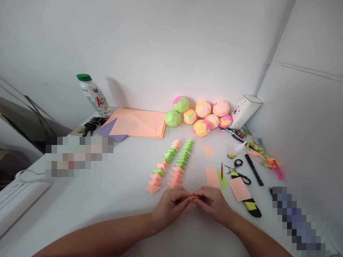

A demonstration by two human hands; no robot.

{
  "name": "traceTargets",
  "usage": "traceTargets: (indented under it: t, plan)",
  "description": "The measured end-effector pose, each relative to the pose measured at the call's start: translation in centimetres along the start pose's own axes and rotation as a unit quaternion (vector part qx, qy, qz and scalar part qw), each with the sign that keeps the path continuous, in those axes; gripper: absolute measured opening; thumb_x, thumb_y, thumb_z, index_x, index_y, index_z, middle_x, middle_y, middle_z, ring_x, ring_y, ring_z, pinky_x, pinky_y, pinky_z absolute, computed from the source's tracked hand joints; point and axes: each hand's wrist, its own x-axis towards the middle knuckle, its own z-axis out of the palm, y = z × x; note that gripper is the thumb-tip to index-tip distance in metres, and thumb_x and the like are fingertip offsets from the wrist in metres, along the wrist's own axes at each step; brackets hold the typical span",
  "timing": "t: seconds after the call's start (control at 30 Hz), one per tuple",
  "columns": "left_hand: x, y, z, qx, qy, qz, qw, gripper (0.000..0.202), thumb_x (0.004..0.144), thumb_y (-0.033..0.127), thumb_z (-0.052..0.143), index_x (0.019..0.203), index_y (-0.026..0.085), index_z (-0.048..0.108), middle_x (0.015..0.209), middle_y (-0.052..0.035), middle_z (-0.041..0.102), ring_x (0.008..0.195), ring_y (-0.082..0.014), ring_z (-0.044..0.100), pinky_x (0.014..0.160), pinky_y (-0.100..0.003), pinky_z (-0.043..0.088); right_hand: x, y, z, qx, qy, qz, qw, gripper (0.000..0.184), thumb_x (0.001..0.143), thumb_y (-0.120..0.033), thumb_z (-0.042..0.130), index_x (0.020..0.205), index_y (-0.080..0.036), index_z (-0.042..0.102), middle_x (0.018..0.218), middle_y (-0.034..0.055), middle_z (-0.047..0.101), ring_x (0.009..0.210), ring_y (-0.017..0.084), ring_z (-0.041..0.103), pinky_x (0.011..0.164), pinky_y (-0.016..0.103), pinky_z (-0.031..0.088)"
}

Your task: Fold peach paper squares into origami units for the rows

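Observation:
My left hand (171,206) and my right hand (213,204) meet over the white table (107,200), fingers pinched together on a small orange paper piece (194,196) held between them. Just beyond my hands run two rows of folded paper units (171,164), orange and green, standing on the table. Flat orange paper slips (212,177) lie to the right of the rows, one more slip (239,189) resting on a yellow-black knife.
Several paper balls (202,116) sit against the wall. A stack of orange sheets (136,123), a green-capped bottle (94,95), keys (92,125), scissors (238,170), a black pen (254,170) and a white box (245,110) surround the work area.

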Motion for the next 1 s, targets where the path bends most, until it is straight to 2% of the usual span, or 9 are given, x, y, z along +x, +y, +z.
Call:
traceTargets:
  t: [0.53, 0.77, 1.0]
  plan:
    - [0.23, 0.48, -0.21, -0.002, -0.019, -0.024, 1.0, 0.024, 0.086, 0.029, 0.054, 0.077, 0.016, 0.072, 0.062, -0.0044, 0.066, 0.059, -0.0138, 0.057, 0.053, -0.022, 0.045, -0.06, -0.05, 0.15, 0.043, 0.004, 0.029, 0.999, 0.027, 0.086, -0.035, 0.056, 0.072, -0.017, 0.071, 0.059, 0.0026, 0.065, 0.055, 0.013, 0.057, 0.053, 0.023, 0.044]
    - [0.12, 0.06, 0.0, 0.019, -0.047, -0.066, 0.996, 0.02, 0.082, 0.026, 0.054, 0.07, 0.014, 0.063, 0.061, -0.0019, 0.06, 0.052, -0.01, 0.048, 0.047, -0.02, 0.035, -0.14, -0.19, 0.44, 0.032, -0.002, 0.044, 0.999, 0.023, 0.082, -0.028, 0.055, 0.063, -0.016, 0.061, 0.059, 0.002, 0.06, 0.054, 0.012, 0.053, 0.051, 0.022, 0.041]
    - [0.38, 0.81, -0.22, -0.047, -0.076, -0.115, 0.989, 0.025, 0.083, 0.028, 0.052, 0.064, 0.014, 0.06, 0.054, 0.0005, 0.058, 0.046, -0.0072, 0.039, 0.043, -0.018, 0.029, -0.17, -0.09, 0.63, 0.049, -0.012, 0.051, 0.997, 0.02, 0.082, -0.028, 0.053, 0.066, -0.016, 0.057, 0.062, 0.0019, 0.058, 0.056, 0.012, 0.051, 0.052, 0.022, 0.04]
